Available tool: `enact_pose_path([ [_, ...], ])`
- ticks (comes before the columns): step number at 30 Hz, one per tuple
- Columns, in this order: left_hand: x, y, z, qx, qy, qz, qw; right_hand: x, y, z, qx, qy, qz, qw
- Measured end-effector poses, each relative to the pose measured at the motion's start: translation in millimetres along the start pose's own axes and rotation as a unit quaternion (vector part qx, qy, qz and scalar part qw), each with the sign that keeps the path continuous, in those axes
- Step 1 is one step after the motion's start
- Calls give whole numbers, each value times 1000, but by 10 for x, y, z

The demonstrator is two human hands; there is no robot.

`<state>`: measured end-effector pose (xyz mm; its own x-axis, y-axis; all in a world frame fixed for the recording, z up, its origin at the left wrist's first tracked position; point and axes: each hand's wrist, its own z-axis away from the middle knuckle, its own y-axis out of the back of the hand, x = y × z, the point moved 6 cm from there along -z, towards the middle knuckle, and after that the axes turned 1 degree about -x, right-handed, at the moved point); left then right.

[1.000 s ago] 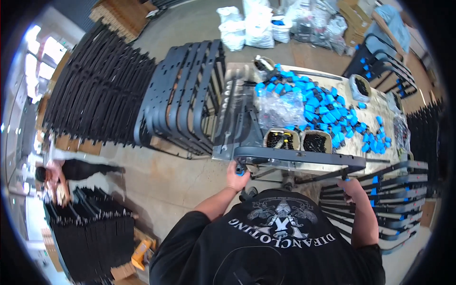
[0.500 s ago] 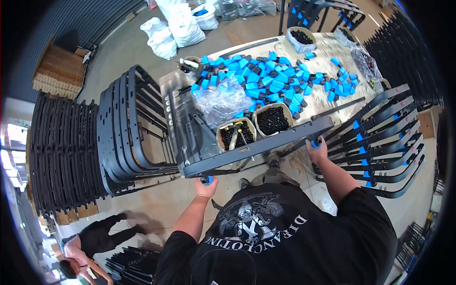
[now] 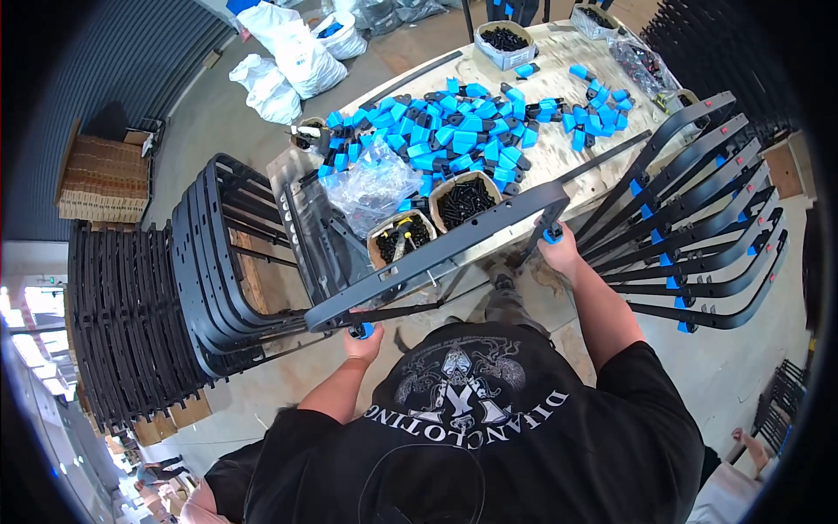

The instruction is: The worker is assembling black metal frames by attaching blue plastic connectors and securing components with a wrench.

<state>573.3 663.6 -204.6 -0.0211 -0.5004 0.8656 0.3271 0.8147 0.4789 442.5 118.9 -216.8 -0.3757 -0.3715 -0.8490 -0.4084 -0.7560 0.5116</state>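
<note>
Both hands carry a black metal frame [image 3: 436,246], its long flat bar slanting across the near side of the table, with the right end farther away. My left hand [image 3: 363,343] is closed around a blue and black plastic fitting at the frame's left end. At the other end, my right hand [image 3: 561,249] grips a similar blue fitting. Just beyond the bar stand a box of black screw-like parts [image 3: 465,203] and another box of small black parts [image 3: 422,232]. A yellow-and-black hand tool [image 3: 401,237] rests in the latter.
A heap of blue and black fittings [image 3: 463,131] covers much of the table [image 3: 393,85]. Similar frames [image 3: 196,262] stand stacked at left; others with blue fittings [image 3: 698,253] lean at right. White sacks [image 3: 305,65] sit beyond the table. People are visible near the lower edges.
The view has shifted, so the table and the held frame appear farther left. The frame slants more steeply, its right end higher. Both hands keep their hold.
</note>
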Motion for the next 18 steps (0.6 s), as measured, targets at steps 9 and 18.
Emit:
enact_pose_path([
  [9, -360, 32, 3, 0, 48, -46, 998, -721, 954, 161, 222, -90, -424, 873],
  [18, -53, 259, 169, -41, 127, -116, 984, -4285, 107, -622, 21, 250, -116, 961],
])
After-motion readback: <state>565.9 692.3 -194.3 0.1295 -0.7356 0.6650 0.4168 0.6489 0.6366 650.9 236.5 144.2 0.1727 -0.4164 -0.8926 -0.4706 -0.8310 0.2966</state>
